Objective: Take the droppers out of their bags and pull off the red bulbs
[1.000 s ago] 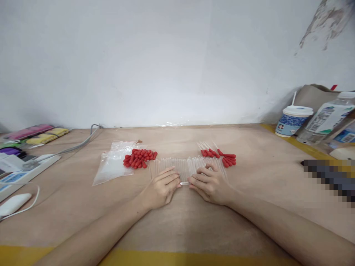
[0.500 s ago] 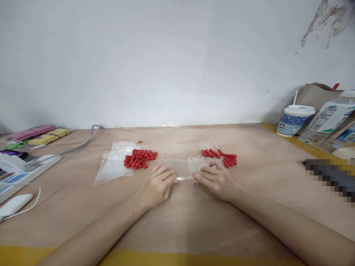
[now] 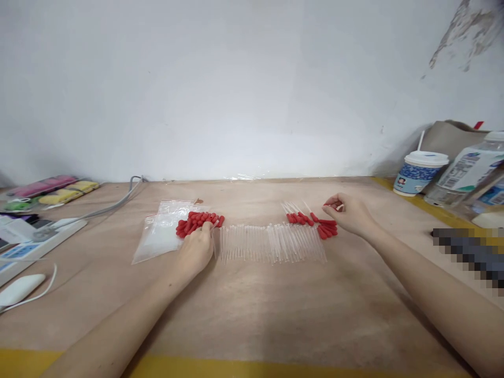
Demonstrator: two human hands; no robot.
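Observation:
A long row of thin clear tubes (image 3: 252,244) lies side by side on the table. At its left end my left hand (image 3: 197,247) is closed, a clear tube (image 3: 214,224) showing at its fingertips. Just beyond that hand is a heap of red rubber bulbs (image 3: 192,223), partly on a plastic bag (image 3: 155,241). My right hand (image 3: 350,212) is pinched above the table at the right, with a bit of red at its fingertips that looks like a bulb, mostly hidden. Beside it lie droppers (image 3: 301,217), clear tubes fitted with red bulbs.
A paper cup (image 3: 418,176) and a plastic bottle (image 3: 468,170) stand at the back right, with a pixelated dark object (image 3: 468,252) nearer. On the left are a power strip (image 3: 43,247), a grey cable (image 3: 114,206), a white device (image 3: 23,290) and coloured packets (image 3: 69,193).
Both hands have left the middle of the tube row and moved apart. My left hand went left to the bulb heap; my right hand went right and up, beyond the droppers.

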